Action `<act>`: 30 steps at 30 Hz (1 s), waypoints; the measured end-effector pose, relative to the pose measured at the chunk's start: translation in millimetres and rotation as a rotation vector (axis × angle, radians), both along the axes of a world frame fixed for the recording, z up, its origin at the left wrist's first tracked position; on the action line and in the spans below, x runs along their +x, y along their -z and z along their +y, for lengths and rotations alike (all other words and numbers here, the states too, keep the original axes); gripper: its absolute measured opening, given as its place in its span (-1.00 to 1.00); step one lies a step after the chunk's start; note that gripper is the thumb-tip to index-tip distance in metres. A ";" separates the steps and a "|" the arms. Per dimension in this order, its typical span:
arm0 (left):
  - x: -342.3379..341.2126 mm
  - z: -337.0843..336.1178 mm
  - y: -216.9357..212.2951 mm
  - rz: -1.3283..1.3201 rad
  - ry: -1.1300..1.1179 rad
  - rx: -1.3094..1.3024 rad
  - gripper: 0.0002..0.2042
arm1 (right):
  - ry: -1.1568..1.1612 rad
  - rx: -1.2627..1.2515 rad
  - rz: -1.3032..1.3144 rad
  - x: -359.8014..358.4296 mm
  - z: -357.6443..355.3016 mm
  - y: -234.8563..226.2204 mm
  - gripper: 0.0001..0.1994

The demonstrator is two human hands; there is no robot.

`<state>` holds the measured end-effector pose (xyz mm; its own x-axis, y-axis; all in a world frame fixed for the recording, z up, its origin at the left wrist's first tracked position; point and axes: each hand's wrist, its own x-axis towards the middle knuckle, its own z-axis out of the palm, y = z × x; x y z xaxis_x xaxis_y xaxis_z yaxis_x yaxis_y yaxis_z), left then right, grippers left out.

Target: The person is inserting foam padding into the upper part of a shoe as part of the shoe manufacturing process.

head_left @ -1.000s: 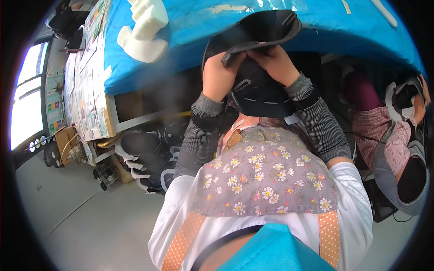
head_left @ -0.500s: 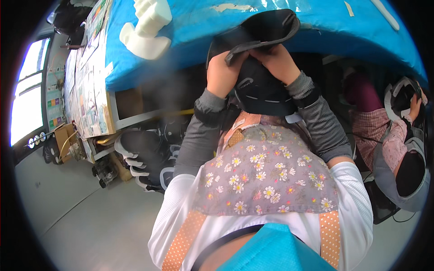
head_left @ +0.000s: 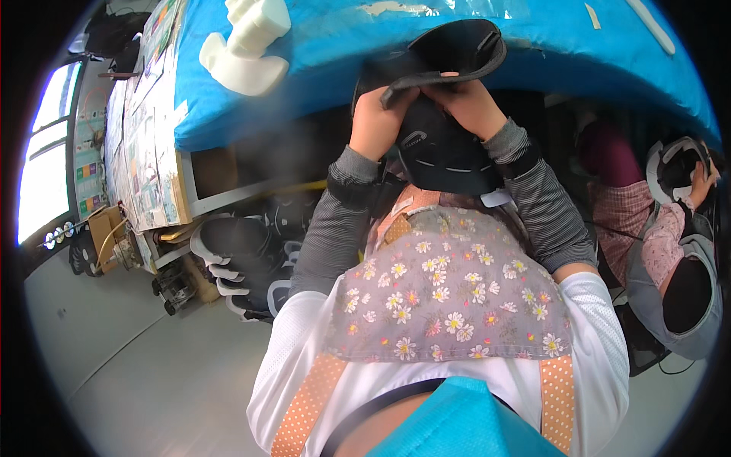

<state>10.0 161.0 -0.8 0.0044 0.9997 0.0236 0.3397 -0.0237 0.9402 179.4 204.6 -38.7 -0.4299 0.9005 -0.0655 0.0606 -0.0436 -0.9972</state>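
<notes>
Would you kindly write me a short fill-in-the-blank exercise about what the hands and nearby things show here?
1. Both hands, left hand and right hand, grip a ____ shoe part.
2. The table has a ____ cover.
3. The white foam block lies to the person's ____ of the hands.
4. The apron has a ____ pattern.

Missing words: black; blue; left; floral

Bright window [head_left: 42,160] glare left, fisheye-bent dark rim
</notes>
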 end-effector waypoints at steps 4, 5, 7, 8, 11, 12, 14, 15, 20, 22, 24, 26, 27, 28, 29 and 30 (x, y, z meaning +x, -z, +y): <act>-1.7 -6.7 -7.3 -0.026 -0.028 0.096 -0.83 | 0.030 0.004 0.073 -5.2 -6.1 -12.5 -0.80; -5.3 -5.5 -4.3 -0.075 -0.028 0.051 -0.84 | 0.037 0.044 0.031 -7.3 -7.6 -24.9 -0.78; -4.8 -4.9 0.9 -0.096 -0.023 0.045 -0.83 | 0.041 0.038 -0.041 -10.5 -7.0 -19.9 -0.71; -4.8 -2.8 2.5 -0.116 -0.024 0.051 -0.82 | 0.041 0.036 -0.040 -10.2 -5.8 -19.7 -0.71; -1.6 0.9 8.7 -0.145 -0.025 0.069 -0.82 | -0.004 0.025 -0.005 -7.2 -3.2 -17.9 -0.71; -2.3 1.1 10.1 -0.144 -0.010 0.062 -0.82 | -0.021 -0.015 -0.001 -4.9 -1.8 -15.7 -0.71; -3.9 -1.6 10.6 -0.144 -0.016 0.032 -0.82 | -0.038 -0.049 0.002 -4.8 -2.0 -14.9 -0.70; -4.1 -1.8 9.4 -0.145 -0.020 0.003 -0.82 | -0.020 -0.042 0.009 -6.0 -3.2 -14.5 -0.70; -10.3 -4.6 2.0 -0.008 -0.004 0.145 -0.83 | 0.000 -0.076 0.096 -13.3 -7.4 -17.7 -0.68; -13.4 -5.4 4.1 -0.105 -0.040 0.073 -0.83 | 0.005 0.032 -0.025 -16.9 -8.7 -25.3 -0.63; -10.9 -3.2 8.5 -0.144 -0.037 0.055 -0.83 | 0.005 0.079 -0.114 -17.3 -3.8 -13.9 -0.60; -6.4 -1.2 11.8 -0.161 -0.014 0.148 -0.82 | 0.050 0.153 -0.188 -17.9 -4.4 -7.9 -0.60; -8.0 -1.8 16.4 -0.158 -0.023 0.069 -0.82 | 0.048 0.151 -0.189 -17.3 -6.7 -7.7 -0.60; -8.9 -4.3 17.0 -0.159 -0.025 0.069 -0.82 | 0.027 0.063 -0.084 -16.2 -9.9 -8.8 -0.61; -8.0 -4.6 14.9 -0.170 -0.022 0.050 -0.82 | 0.010 -0.021 0.023 -13.8 -9.7 -12.0 -0.61; -7.2 -5.3 12.5 -0.181 -0.018 0.031 -0.82 | 0.010 -0.017 0.024 -11.9 -7.7 -11.2 -0.61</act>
<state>2.7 155.7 -13.3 -0.0210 0.9984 0.0534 0.1654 -0.0492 0.9850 167.4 196.9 -27.5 -0.4223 0.9037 -0.0710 0.0362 -0.0615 -0.9975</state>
